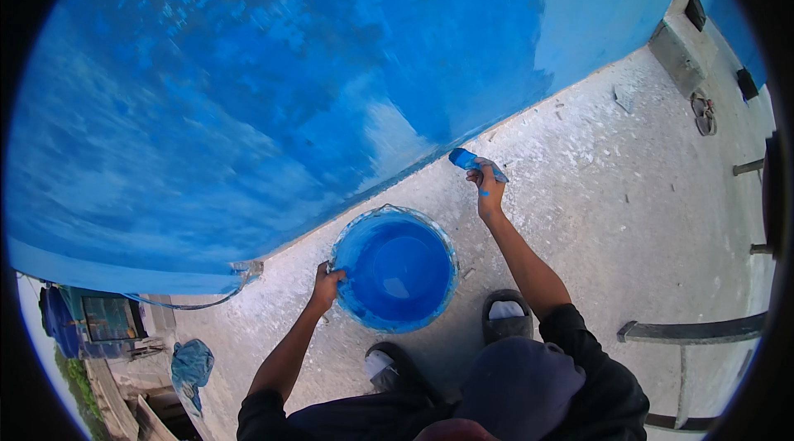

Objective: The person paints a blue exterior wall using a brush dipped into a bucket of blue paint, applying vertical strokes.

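A round bucket [395, 269] coated inside with blue paint stands on the pale floor in front of my feet. My left hand [327, 284] grips the bucket's left rim. Up and to the right of the bucket, my right hand [488, 184] is shut on a paint brush [467, 161], whose blue bristle end points toward the base of the blue wall [273, 85]. The wall is freshly painted in uneven lighter and darker blue patches. Both my sandalled feet sit just below the bucket.
The rough floor [628, 201] is littered with pale debris. A pair of sandals [704, 112] lies far right near a concrete block [683, 52]. Metal bars [695, 329] stand at the right. Blue cloth [191, 365] and clutter lie at the lower left.
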{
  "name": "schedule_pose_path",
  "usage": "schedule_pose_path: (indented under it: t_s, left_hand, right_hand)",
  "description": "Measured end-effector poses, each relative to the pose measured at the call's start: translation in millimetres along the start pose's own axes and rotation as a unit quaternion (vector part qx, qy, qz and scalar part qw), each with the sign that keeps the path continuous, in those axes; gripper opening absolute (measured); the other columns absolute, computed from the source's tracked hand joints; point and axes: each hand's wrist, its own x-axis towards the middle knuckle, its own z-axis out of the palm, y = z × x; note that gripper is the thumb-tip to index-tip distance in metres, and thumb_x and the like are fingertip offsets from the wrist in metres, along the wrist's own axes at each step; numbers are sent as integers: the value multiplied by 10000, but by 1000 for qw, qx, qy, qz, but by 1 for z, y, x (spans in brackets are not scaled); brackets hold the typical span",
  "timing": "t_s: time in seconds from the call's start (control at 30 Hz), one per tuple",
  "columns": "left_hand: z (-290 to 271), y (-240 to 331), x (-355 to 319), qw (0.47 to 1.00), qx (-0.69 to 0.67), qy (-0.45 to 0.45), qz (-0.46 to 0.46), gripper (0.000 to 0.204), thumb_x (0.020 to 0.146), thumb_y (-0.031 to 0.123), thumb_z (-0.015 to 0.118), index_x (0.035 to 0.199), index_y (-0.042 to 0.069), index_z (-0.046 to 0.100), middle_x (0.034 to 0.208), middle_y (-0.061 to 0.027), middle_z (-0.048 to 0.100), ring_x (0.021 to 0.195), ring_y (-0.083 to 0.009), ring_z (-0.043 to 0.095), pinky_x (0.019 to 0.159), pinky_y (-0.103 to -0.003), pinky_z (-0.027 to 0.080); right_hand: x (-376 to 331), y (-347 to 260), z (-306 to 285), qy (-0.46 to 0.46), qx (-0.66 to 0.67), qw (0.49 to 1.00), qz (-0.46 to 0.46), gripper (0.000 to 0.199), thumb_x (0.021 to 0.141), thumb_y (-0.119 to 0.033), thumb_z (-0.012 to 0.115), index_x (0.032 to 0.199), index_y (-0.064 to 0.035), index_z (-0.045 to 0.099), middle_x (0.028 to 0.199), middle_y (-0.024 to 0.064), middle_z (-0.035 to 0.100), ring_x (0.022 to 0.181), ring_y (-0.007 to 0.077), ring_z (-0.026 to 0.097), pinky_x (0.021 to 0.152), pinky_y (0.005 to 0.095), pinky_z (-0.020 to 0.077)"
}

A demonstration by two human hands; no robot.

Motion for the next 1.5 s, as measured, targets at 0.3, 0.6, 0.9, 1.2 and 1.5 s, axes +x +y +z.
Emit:
schedule_pose_path:
  t_s: [0.3,0.6,0.9,1.2,1.5]
  left_hand:
    - [5,14,-5,999,39,-17,4,496,782,127,605,1220,-25,428,886,-105,608,792,-197,576,710,-333,477]
    - [-6,-3,11,998,49,-13,23,506,778,112,620,1233,-4,431,892,-104,606,782,-204,586,667,-337,486]
    - [-4,-4,9,999,46,-13,26,510,775,101,610,1233,-12,417,875,-95,600,778,-200,580,693,-337,486]
    - [-1,6,2,999,45,5,4,426,775,107,602,1157,-31,475,854,-105,609,762,-193,578,682,-328,487]
    - [3,13,-1,999,44,-14,-9,510,790,117,608,1244,-1,407,853,-100,600,768,-201,588,634,-320,480]
  right_hand:
    - [0,-21,-8,-20,19,999,-24,191,933,-109,487,994,12,622,794,87,626,674,143,617,631,277,537]
    - [25,-49,4,18,23,994,-108,200,937,-121,481,997,10,621,796,88,627,679,149,617,635,289,533]
    - [68,-53,9,135,-8,972,-190,253,940,-118,464,1021,67,616,776,109,622,662,154,602,615,281,520]
    - [-2,2,30,-143,-67,985,73,247,943,-122,478,982,53,648,761,129,643,669,178,643,617,306,548]
    - [73,-31,-7,82,-22,987,-139,251,945,-124,479,998,62,639,844,116,647,695,153,637,635,277,544]
